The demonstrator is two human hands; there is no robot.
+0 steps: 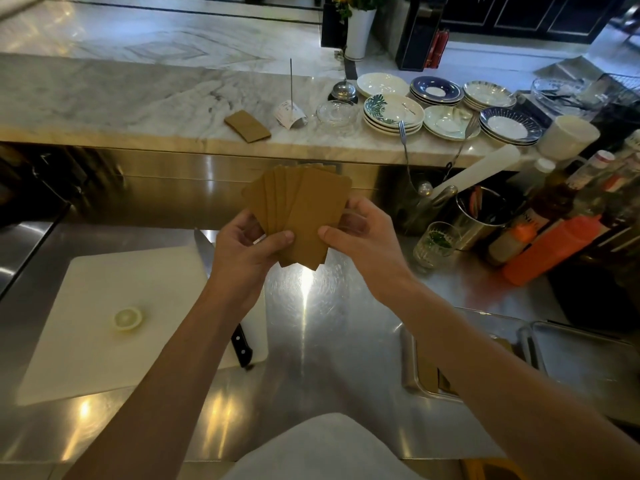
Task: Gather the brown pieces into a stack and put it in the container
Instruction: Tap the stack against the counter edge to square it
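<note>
Several flat brown pieces are fanned out above the steel counter, held between both hands. My left hand pinches the fan's lower left with the thumb on top. My right hand grips its right edge, thumb on the front piece. Another small stack of brown pieces lies on the marble ledge beyond. A steel container sits at the lower right, partly hidden by my right forearm, with brown pieces showing inside it.
A white cutting board with a lemon end and a black-handled knife lies at left. Stacked plates, a receipt spike and a bell stand on the ledge. Bottles, an orange squeeze bottle and a glass crowd the right.
</note>
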